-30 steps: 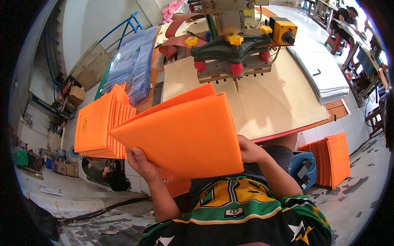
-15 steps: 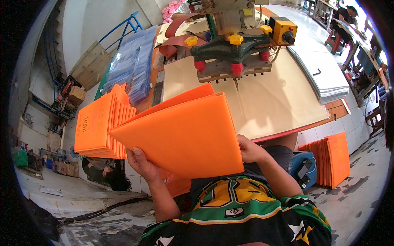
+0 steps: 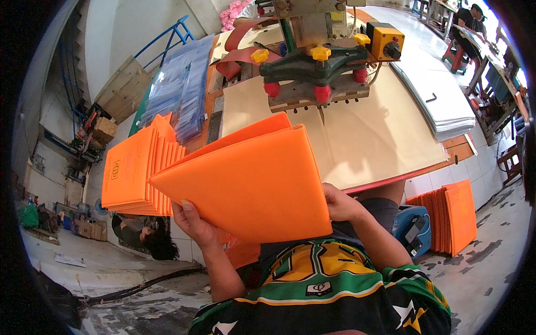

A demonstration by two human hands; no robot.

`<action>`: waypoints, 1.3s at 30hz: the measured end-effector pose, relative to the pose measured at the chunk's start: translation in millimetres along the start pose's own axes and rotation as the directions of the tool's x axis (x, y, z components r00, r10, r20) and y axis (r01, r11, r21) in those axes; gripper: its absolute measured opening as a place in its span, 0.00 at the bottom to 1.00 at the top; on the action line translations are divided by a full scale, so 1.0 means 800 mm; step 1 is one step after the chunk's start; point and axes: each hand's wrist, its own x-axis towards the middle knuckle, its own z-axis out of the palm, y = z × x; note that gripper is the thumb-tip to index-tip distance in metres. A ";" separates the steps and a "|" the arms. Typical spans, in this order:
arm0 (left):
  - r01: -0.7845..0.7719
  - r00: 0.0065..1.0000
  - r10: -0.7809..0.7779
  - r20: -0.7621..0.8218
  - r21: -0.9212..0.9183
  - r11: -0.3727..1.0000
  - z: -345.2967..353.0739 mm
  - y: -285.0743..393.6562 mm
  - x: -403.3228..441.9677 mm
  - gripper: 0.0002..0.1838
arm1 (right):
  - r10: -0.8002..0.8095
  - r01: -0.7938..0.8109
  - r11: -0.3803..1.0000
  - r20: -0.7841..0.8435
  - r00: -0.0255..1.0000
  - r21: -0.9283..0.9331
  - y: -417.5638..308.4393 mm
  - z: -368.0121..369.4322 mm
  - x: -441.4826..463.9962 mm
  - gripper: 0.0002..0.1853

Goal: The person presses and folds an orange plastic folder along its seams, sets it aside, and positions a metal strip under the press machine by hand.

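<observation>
An orange folder (image 3: 245, 184), slightly open along its top, is held up in front of my body. My left hand (image 3: 195, 223) grips its lower left edge, thumb on the near face and fingers hidden behind. At its lower right edge, my right hand (image 3: 340, 204) pinches the folder from the side. The outer face toward me looks plain. Just left of the folder, a stack of orange folders (image 3: 129, 170) with printed emblems sits fanned on the table. Beyond the folder stands a press machine (image 3: 315, 70) with yellow knobs and red feet over a cream sheet (image 3: 385, 151).
Clear plastic sleeves (image 3: 181, 89) lie at the table's left. A pile of white sheets (image 3: 438, 103) with a hex key is at the right. More orange folders (image 3: 446, 218) stand low on the right beside a blue stool (image 3: 410, 229). People (image 3: 469, 25) (image 3: 151, 237) are nearby.
My hands and the orange folder stay practically still. The person at the far upper right has shifted slightly.
</observation>
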 end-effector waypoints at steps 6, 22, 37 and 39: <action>0.005 1.000 -0.005 0.000 -0.005 1.000 0.000 0.000 0.000 0.26 | 0.024 -0.024 1.000 -0.002 1.000 0.008 -0.005 0.001 0.001 0.14; 0.023 0.998 -0.020 0.066 -0.037 0.999 -0.014 -0.008 -0.001 0.27 | 0.020 -0.020 1.000 -0.009 1.000 0.009 -0.002 0.001 0.000 0.14; 0.159 0.984 -0.144 0.106 -0.145 0.977 -0.005 -0.005 -0.004 0.22 | -0.164 0.161 0.986 -0.251 0.954 -0.033 -0.050 -0.030 0.010 0.26; 0.163 0.983 -0.155 0.100 -0.074 0.984 -0.007 -0.009 -0.009 0.22 | -0.207 0.192 0.978 -0.304 0.930 -0.079 -0.069 -0.030 0.014 0.25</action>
